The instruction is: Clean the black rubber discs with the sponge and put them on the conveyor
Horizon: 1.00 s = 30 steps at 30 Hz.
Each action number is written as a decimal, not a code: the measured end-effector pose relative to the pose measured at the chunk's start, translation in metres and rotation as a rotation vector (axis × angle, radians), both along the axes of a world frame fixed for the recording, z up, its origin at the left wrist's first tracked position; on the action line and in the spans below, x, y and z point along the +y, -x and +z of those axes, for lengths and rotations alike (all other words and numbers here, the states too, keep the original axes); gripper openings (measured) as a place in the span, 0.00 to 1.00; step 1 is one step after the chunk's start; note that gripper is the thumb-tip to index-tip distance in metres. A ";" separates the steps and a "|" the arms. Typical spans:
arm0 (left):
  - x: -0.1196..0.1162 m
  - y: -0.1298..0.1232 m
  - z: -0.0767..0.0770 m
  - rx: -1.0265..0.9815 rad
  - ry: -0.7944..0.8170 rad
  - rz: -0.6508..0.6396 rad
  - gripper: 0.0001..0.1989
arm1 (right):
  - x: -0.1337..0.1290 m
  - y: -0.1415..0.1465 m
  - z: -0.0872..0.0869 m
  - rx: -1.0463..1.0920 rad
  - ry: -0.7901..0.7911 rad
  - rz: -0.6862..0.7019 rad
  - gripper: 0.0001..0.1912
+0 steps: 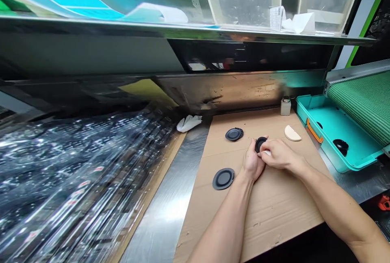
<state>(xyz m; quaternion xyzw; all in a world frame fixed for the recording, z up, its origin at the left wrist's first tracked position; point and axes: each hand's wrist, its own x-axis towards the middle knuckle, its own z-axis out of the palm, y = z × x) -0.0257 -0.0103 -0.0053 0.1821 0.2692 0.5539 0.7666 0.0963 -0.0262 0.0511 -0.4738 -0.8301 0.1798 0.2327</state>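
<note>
My left hand [252,161] is closed around the edge of a round black plastic disc [260,144], held above the cardboard. My right hand [278,153] is pinched at the same disc, with a small white piece [265,153] showing under its fingers; its kind is mostly hidden. To the left on the cardboard lie a grey-black ringed disc [223,178] and, farther back, a small stack of dark discs [234,134]. A cream half-round pad [292,133] rests beyond my right hand.
A cardboard sheet [274,214] covers the metal table [161,206]. A turquoise bin [350,165] with black parts stands right, beside a green conveyor belt [365,96]. Clear plastic bags [76,182] fill the left. A small bottle [285,106] and crumpled white cloth [189,123] sit behind.
</note>
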 end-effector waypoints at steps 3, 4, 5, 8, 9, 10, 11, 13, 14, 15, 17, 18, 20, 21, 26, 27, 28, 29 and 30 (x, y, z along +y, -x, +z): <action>-0.001 -0.002 0.002 -0.052 -0.001 -0.007 0.25 | 0.005 0.003 -0.007 0.137 -0.075 -0.012 0.08; -0.001 -0.002 0.002 -0.066 0.004 -0.013 0.26 | 0.006 0.006 -0.011 0.175 -0.097 -0.032 0.07; -0.001 -0.003 0.003 -0.077 0.006 -0.016 0.26 | 0.007 0.010 -0.015 0.198 -0.115 -0.057 0.07; -0.002 -0.003 0.003 -0.096 -0.003 -0.021 0.23 | 0.009 0.021 -0.027 0.183 -0.146 -0.165 0.07; -0.002 -0.004 0.003 -0.103 -0.009 -0.023 0.23 | 0.010 0.023 -0.030 0.155 -0.157 -0.216 0.07; -0.003 -0.004 0.003 -0.111 -0.014 -0.026 0.22 | 0.011 0.025 -0.031 0.119 -0.167 -0.267 0.08; -0.003 -0.005 0.003 -0.116 -0.019 -0.030 0.23 | 0.012 0.025 -0.032 0.082 -0.174 -0.311 0.08; -0.003 -0.006 0.002 -0.120 -0.031 -0.033 0.23 | 0.014 0.022 -0.032 0.023 -0.187 -0.366 0.08; -0.003 -0.007 0.002 -0.116 -0.035 -0.031 0.23 | 0.015 0.021 -0.032 0.007 -0.195 -0.370 0.09; -0.003 -0.007 0.001 -0.108 -0.034 -0.027 0.22 | 0.016 0.019 -0.031 0.000 -0.208 -0.356 0.09; -0.003 -0.008 0.000 -0.087 -0.026 -0.007 0.21 | 0.020 0.014 -0.030 0.002 -0.240 -0.295 0.09; -0.003 -0.008 -0.001 -0.076 -0.027 0.006 0.20 | 0.022 0.012 -0.030 0.000 -0.252 -0.264 0.09; -0.002 -0.007 -0.002 -0.049 -0.044 0.012 0.19 | 0.024 0.009 -0.029 -0.025 -0.260 -0.245 0.10; -0.002 -0.007 -0.003 -0.033 -0.056 0.002 0.19 | 0.025 0.008 -0.028 -0.046 -0.257 -0.261 0.10; -0.001 -0.006 -0.005 0.024 -0.080 -0.019 0.22 | 0.023 0.003 -0.024 -0.170 -0.232 -0.338 0.13; -0.001 -0.006 -0.006 0.029 -0.080 -0.012 0.22 | 0.022 0.003 -0.023 -0.189 -0.221 -0.352 0.14; -0.001 -0.006 -0.006 0.035 -0.079 -0.006 0.23 | 0.020 0.002 -0.022 -0.203 -0.208 -0.366 0.14; 0.000 -0.006 -0.007 0.039 -0.077 -0.001 0.22 | 0.019 0.002 -0.022 -0.209 -0.198 -0.379 0.15; 0.000 -0.005 -0.007 0.040 -0.073 0.005 0.22 | 0.018 0.002 -0.021 -0.209 -0.190 -0.383 0.15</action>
